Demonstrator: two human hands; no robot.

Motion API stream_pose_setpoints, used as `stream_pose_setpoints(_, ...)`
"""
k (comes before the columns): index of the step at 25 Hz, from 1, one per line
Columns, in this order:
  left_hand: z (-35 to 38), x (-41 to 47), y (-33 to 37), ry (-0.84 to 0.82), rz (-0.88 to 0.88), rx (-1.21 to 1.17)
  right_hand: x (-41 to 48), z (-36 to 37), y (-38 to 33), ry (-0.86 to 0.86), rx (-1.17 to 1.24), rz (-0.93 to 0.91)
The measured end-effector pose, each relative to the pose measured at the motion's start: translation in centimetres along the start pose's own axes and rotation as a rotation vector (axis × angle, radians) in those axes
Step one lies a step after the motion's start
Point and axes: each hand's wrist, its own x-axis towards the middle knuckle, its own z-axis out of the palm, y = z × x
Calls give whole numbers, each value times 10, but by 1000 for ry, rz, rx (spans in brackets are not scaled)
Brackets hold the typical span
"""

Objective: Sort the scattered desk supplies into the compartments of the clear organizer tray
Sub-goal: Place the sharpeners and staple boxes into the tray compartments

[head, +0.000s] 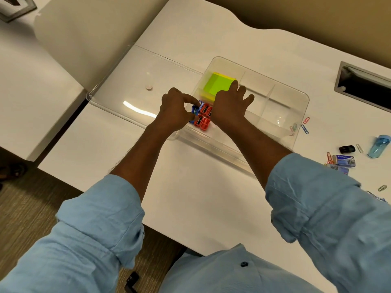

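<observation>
Both hands in the clear organizer tray (300, 98) on the surface: left hand (175, 112) pinching a blue sharpener (194, 111) to line it beside the red sharpeners (204, 117); right hand (230, 106) released, fingers spread, bracing them. Paper clips (304, 125) lie outside.

Two bare forearms reach forward from rolled-up light blue sleeves (101, 210), converging toward the middle of the view. The left hand (174, 112) is curled, knuckles up, with its index finger bent and pointing to the right, and its fingers (191, 100) drawn in close together as if pinching; what they press on is partly hidden. The right hand (229, 106) lies palm down just beside it, nearly touching, with its fingers spread and extended forward and the thumb side toward the left hand. Both wrists are straight and low.
</observation>
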Motion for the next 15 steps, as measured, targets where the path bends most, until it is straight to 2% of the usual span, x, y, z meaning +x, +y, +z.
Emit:
stream_pose_setpoints(3,-2,1,0,12,18,-82,-10,-11,-2,121,115,-105)
stream_pose_setpoints(6,-10,2,2,-18,24,-203,-18,-17,-7,-24,369,-270)
stream_pose_setpoints(8,-16,2,2,-63,13,-300,-22,-19,-9,-76,494,-310)
stream_pose_setpoints(15,-29,1,-7,-172,-105,-630,-25,-11,-16,31,552,-341)
